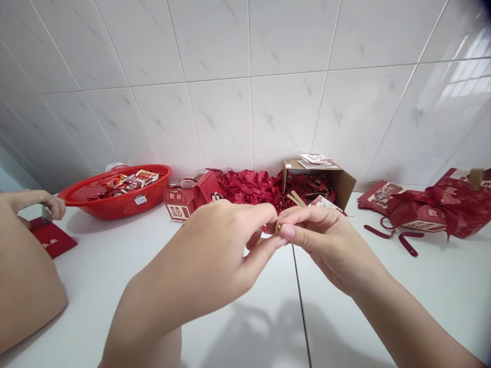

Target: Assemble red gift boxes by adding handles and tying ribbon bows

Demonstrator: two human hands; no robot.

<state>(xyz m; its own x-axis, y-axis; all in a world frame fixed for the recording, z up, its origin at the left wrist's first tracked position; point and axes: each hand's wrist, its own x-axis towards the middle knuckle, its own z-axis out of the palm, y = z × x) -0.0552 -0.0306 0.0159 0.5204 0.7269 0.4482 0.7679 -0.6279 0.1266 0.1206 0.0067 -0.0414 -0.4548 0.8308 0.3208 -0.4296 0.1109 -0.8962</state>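
Gold-coloured small piece (277,226), too tiny to identify, sits pinched between both hands at centre, above the white bench (115,266). Left hand (226,240) comes in from near left, thumb + fingers closed on the piece from the left side. Right hand (318,235) comes from near right, thumb + forefinger tips clamped on the same piece; the two hands' fingertips touch each other. Both are held up off the bench, shadows below.

Far left: red plastic basket (118,199) w/ wrapped sweets inside, on the bench by the tiled wall (245,76). Just right of it a small red gift box (178,204) w/ gold characters, and a second red box (209,188) leaning beside it. Behind the hands, a heap of red ribbons (249,186) runs along the wall to an open cardboard box (337,179) lying on its side, cards on top.

Far right: red gift bags (441,204) w/ bows, flat red pieces beside them, two loose red strips (399,240) on the bench nearer.

Left edge: another person's arm (26,276) and hand (42,202), well apart from the centre hands, over a flat red card (51,239).
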